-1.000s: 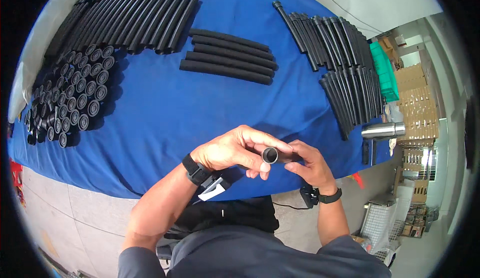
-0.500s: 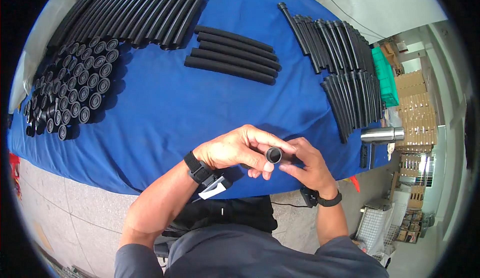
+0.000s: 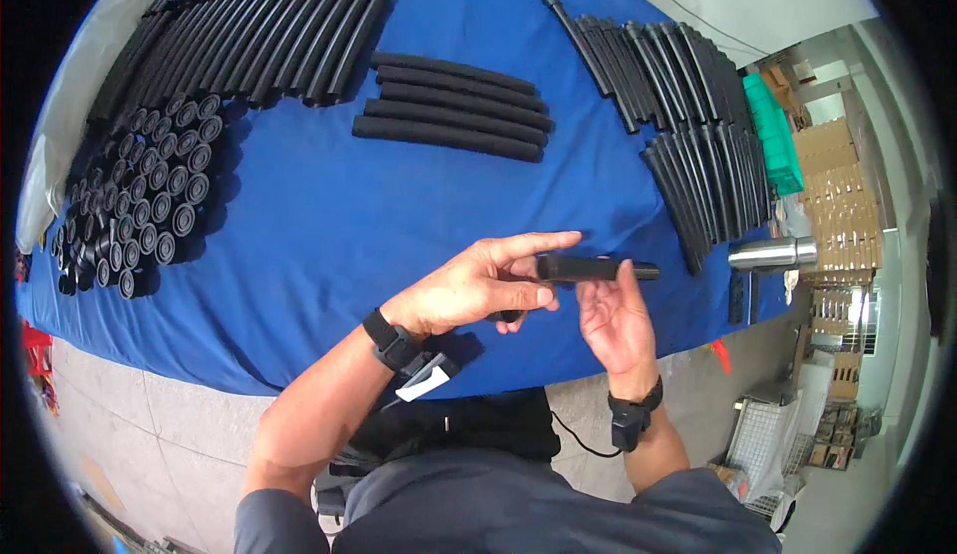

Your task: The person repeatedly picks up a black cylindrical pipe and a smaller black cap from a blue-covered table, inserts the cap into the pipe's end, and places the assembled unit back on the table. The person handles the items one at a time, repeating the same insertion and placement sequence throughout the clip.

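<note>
A short black tube [image 3: 583, 269] lies roughly level above the blue cloth. My right hand [image 3: 616, 327], palm turned up, grips it between the thumb and the fingers behind it. The tube's right end looks glossier than its middle. My left hand [image 3: 464, 283] is at the tube's left end, index finger stretched along its far side and thumb pointing right below it. In the curled lower fingers of that hand sits a small black part [image 3: 510, 315], mostly hidden, its kind unclear.
Blue cloth [image 3: 299, 285] covers the table. Several foam-like black tubes [image 3: 454, 116] lie mid-table. Round black caps [image 3: 150, 185] and long black tubes [image 3: 269, 46] fill the left. Black rods [image 3: 698, 155], a green crate [image 3: 770, 134] and a steel cylinder [image 3: 773, 253] are at right.
The tube has swung from pointing its open end up at me to lying sideways. My right hand has turned palm up, and the left index finger has straightened.
</note>
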`<action>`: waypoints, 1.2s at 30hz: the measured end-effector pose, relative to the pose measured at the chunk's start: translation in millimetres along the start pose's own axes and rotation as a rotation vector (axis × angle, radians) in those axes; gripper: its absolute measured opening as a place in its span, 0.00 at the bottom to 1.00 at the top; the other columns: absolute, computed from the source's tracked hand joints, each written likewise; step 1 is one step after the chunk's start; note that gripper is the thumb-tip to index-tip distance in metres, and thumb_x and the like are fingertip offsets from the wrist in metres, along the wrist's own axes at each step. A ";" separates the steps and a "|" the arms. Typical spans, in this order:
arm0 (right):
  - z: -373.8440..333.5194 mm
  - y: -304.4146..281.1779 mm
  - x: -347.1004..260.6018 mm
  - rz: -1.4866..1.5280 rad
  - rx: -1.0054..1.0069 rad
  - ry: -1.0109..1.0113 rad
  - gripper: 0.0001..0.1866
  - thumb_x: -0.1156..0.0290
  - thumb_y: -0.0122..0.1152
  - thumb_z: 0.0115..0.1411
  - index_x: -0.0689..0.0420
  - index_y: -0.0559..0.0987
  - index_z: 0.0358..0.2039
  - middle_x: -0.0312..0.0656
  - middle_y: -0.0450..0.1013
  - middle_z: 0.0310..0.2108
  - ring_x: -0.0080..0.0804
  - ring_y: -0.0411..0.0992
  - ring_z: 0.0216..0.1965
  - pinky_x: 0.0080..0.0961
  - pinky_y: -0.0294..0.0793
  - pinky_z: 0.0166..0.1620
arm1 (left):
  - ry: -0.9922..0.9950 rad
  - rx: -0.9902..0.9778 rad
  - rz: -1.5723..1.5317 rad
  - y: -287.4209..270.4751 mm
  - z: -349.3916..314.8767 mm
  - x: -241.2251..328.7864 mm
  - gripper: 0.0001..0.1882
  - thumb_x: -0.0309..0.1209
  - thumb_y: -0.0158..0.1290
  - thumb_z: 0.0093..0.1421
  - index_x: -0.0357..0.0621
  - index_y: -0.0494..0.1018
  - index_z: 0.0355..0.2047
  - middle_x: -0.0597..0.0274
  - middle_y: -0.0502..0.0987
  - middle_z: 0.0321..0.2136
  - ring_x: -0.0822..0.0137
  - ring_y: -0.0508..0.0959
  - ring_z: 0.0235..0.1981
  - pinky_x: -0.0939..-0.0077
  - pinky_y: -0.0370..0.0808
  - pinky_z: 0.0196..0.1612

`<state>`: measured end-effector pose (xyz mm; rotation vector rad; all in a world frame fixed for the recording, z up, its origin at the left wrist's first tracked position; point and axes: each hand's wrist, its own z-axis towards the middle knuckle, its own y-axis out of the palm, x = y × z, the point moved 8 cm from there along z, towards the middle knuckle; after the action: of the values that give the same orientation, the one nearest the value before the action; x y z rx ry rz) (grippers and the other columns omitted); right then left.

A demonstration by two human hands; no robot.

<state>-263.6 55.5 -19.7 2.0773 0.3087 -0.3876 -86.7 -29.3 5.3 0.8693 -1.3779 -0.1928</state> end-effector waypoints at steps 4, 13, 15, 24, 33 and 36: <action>-11.5 2.2 25.6 -0.256 0.127 0.117 0.16 0.62 0.65 0.66 0.62 0.78 0.44 0.47 0.81 0.39 0.36 0.81 0.39 0.31 0.84 0.42 | 0.036 -0.053 0.048 1.3 -1.9 1.4 0.24 0.24 0.59 0.65 0.46 0.72 0.62 0.62 0.81 0.32 0.78 0.75 0.26 0.81 0.74 0.30; -42.6 118.2 -8.5 -2.119 -0.285 -1.169 0.28 0.77 0.77 0.47 0.61 0.73 0.47 0.45 0.74 0.40 0.36 0.75 0.42 0.32 0.75 0.46 | 0.078 -0.113 -0.064 7.6 -4.3 6.7 0.23 0.26 0.58 0.66 0.42 0.71 0.61 0.57 0.84 0.35 0.76 0.77 0.27 0.80 0.75 0.32; -20.0 95.8 -14.8 -2.001 -0.272 -0.922 0.28 0.80 0.76 0.47 0.59 0.71 0.47 0.43 0.75 0.38 0.34 0.76 0.41 0.30 0.76 0.45 | 0.095 -0.169 -0.068 8.4 -4.6 5.9 0.25 0.28 0.60 0.65 0.43 0.71 0.63 0.54 0.84 0.35 0.74 0.77 0.25 0.81 0.75 0.32; -5.3 70.2 -15.7 -1.721 -0.522 -0.158 0.20 0.74 0.76 0.52 0.60 0.75 0.42 0.38 0.77 0.39 0.27 0.76 0.42 0.26 0.75 0.48 | 0.070 -0.218 -0.103 11.0 -10.8 3.6 0.26 0.24 0.58 0.65 0.44 0.71 0.63 0.54 0.85 0.33 0.74 0.79 0.24 0.80 0.74 0.30; -6.8 59.7 -17.6 -1.703 -0.577 -0.162 0.23 0.72 0.76 0.53 0.62 0.77 0.48 0.40 0.77 0.46 0.31 0.75 0.49 0.29 0.72 0.53 | 0.046 -0.255 -0.120 15.4 -10.6 -0.7 0.27 0.23 0.60 0.63 0.43 0.72 0.63 0.53 0.85 0.32 0.72 0.80 0.24 0.80 0.74 0.30; -2.6 63.1 -18.1 -1.626 -0.521 -0.011 0.23 0.73 0.77 0.51 0.61 0.77 0.46 0.40 0.77 0.44 0.30 0.75 0.48 0.28 0.72 0.53 | 0.082 -0.277 -0.100 13.2 -9.2 5.5 0.27 0.25 0.61 0.63 0.43 0.72 0.63 0.52 0.85 0.32 0.71 0.81 0.25 0.79 0.75 0.30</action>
<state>-256.5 24.9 38.0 0.9054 1.8452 -1.0764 -81.8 -19.7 18.4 0.7066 -1.1983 -0.4110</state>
